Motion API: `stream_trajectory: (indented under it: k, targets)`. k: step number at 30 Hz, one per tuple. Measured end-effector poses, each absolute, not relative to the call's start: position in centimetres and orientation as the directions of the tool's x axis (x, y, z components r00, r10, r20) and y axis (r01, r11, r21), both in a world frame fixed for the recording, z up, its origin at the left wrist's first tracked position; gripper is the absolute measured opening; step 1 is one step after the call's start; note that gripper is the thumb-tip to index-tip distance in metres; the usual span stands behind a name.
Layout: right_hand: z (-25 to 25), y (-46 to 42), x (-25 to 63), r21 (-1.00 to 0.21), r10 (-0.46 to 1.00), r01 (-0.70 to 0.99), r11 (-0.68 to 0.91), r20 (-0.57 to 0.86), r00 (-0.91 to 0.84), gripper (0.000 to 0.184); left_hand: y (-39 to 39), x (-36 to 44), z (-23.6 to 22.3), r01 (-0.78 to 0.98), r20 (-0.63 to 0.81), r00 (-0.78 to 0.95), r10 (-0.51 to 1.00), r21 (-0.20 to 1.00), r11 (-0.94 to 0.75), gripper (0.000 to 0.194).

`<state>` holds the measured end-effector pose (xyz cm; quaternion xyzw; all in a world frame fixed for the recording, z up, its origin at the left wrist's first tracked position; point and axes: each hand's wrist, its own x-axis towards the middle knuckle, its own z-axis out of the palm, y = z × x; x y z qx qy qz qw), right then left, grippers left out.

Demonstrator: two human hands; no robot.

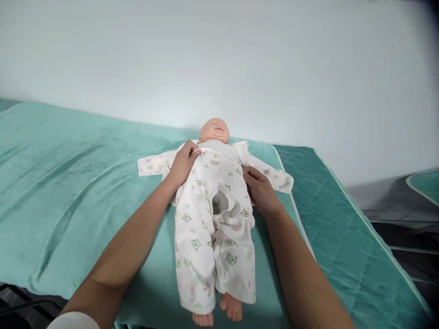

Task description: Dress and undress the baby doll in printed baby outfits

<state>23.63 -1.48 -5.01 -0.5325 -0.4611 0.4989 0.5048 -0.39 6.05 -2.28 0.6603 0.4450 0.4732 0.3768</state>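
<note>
A baby doll lies on its back, head toward the wall and bare feet toward me. White split-crotch baby pants with green animal prints cover its legs and reach up to the chest. Beneath them is a matching baby shirt, its sleeves spread out to both sides. At the upper left of the waistband, my left hand is closed on the pants' edge. My right hand is closed at the right side of the pants near the hip, its fingertips partly hidden by the cloth.
A smooth teal blanket with soft wrinkles lies under the doll. At the right, a darker quilted cover shows past the blanket's white edge. A pale wall stands right behind the doll's head. Dark metal bars show at the lower left.
</note>
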Motion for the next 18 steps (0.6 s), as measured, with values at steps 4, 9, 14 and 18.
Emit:
stream_trajectory:
  k: [4,9,14,18]
  targets:
    - [-5.3,-1.0,23.5,-0.998,0.993,-0.056,-0.028,-0.034,0.112,0.034,5.8,0.1,-2.1,0.42,0.443,0.169,0.88,0.776,-0.471,0.018]
    - [-5.3,-0.4,22.9,-0.974,0.951,0.212,0.085,0.143,0.275,0.031,5.7,0.1,-1.9,0.44,0.423,0.185,0.887,0.771,-0.46,0.019]
    - [-5.2,0.6,22.8,-0.841,0.864,0.506,0.191,0.388,0.319,0.027,5.6,0.2,-2.1,0.439,0.408,0.173,0.896,0.782,-0.442,0.02]
    - [-5.1,1.5,23.0,-0.882,0.905,0.464,0.083,0.261,0.336,0.028,5.7,0.2,-2.3,0.465,0.361,0.139,0.922,0.798,-0.382,0.016]
